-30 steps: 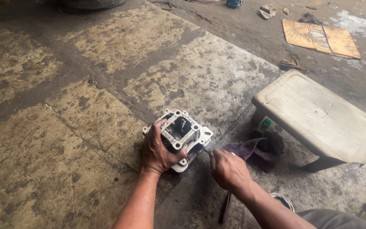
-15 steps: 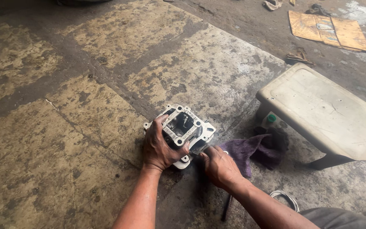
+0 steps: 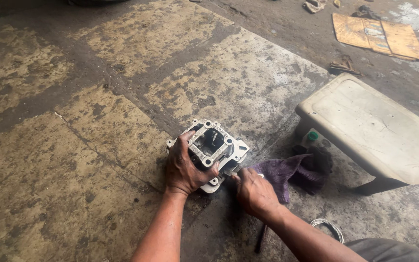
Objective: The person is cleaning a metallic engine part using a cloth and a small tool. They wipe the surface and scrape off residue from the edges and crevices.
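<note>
A grimy white metal engine casting (image 3: 212, 145) with a square open top and bolt holes lies on the stained concrete floor. My left hand (image 3: 185, 169) grips its near left side, thumb on the top rim. My right hand (image 3: 253, 191) is closed around a small thin tool whose tip touches the casting's near right edge; the tool itself is mostly hidden by the fingers.
A purple rag (image 3: 287, 171) lies just right of my right hand. A low dirty white stool (image 3: 374, 128) stands at right, with a green-capped bottle (image 3: 312, 136) under it. A dark rod (image 3: 260, 237) and a wire ring (image 3: 327, 225) lie near my right forearm. Cardboard (image 3: 378, 36) lies far back.
My right hand moved forward and left from beside the rag up to the casting's near right edge. The left hand kept its grip on the casting.
</note>
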